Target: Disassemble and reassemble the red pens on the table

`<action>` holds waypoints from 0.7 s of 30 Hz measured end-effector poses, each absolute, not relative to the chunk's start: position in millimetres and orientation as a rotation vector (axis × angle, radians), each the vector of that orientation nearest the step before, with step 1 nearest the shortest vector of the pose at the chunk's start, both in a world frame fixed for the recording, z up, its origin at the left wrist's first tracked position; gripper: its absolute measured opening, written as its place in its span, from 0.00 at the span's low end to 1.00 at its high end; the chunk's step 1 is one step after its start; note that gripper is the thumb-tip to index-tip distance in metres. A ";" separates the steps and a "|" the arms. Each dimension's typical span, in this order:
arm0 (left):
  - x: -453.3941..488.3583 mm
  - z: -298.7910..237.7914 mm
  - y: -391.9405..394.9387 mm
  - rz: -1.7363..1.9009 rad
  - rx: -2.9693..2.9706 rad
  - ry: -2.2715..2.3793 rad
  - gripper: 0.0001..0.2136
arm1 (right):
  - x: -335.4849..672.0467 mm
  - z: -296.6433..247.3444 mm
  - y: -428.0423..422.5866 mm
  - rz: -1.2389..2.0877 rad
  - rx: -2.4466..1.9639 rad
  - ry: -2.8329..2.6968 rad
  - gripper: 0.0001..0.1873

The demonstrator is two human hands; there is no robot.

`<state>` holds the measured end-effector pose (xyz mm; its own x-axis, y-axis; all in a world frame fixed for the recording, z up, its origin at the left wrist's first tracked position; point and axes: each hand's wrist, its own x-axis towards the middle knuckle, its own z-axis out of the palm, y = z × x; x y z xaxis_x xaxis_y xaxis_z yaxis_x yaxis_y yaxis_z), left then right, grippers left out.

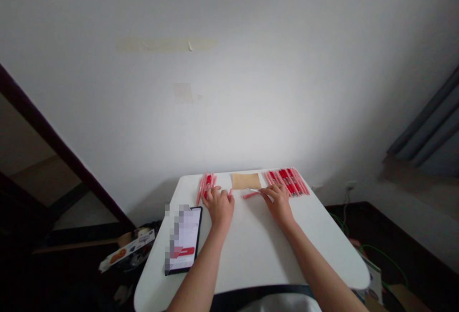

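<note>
Taking the brown sheet (246,181) as my landmark, I have the phone (186,240) nearest on the white table (258,254), left of the sheet and on my side of it. Next comes my left hand (219,204), just short of the sheet's left side, fingers bent over the tabletop; a pink piece (231,191) shows at their right edge, and I can't tell whether they grip it. My right hand (281,204), short of the sheet's right side, pinches a slim pale rod (253,190) at its fingertips, aimed toward the sheet's lower edge. A pink tube (247,196) lies just below that rod, its far end meeting the thumb. Beyond the fingers, pink-and-red pens lie left (205,188) and right (289,182) of the sheet; behind it rises the wall (251,87)
</note>
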<state>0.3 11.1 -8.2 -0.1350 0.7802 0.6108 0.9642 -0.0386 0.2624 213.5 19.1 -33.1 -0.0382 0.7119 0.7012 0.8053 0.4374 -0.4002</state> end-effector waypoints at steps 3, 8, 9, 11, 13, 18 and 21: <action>0.5 -7.2 11.6 -1.001 -1.894 -1.943 0.05 | 213.2 -30.5 17.4 -0.122 -1.308 -1.778 0.13; 2.3 -5.6 12.9 -1.111 -1.951 -1.955 0.04 | 213.6 -28.6 16.0 -0.099 -1.309 -1.776 0.13; 2.5 -5.1 13.0 -1.127 -1.962 -1.960 0.04 | 213.7 -28.5 15.9 -0.091 -1.310 -1.778 0.13; 2.8 -4.1 13.1 -1.156 -1.983 -1.970 0.05 | 214.0 -28.5 15.9 -0.083 -1.315 -1.781 0.13; 3.0 -3.0 12.8 -1.184 -2.000 -1.975 0.05 | 214.1 -28.6 16.0 -0.081 -1.317 -1.785 0.13; 3.8 -1.4 11.5 -1.233 -2.035 -1.939 0.04 | 214.0 -28.8 16.0 -0.088 -1.312 -1.783 0.13; 4.3 -1.4 11.3 -1.251 -2.050 -1.918 0.05 | 213.7 -27.7 15.2 -0.099 -1.310 -1.782 0.13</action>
<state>4.3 11.3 -1.4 -0.1089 0.8038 0.5848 0.8591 -0.2199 0.4621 213.7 15.2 -27.7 -0.0393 0.7261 0.6865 0.7974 0.4368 -0.4163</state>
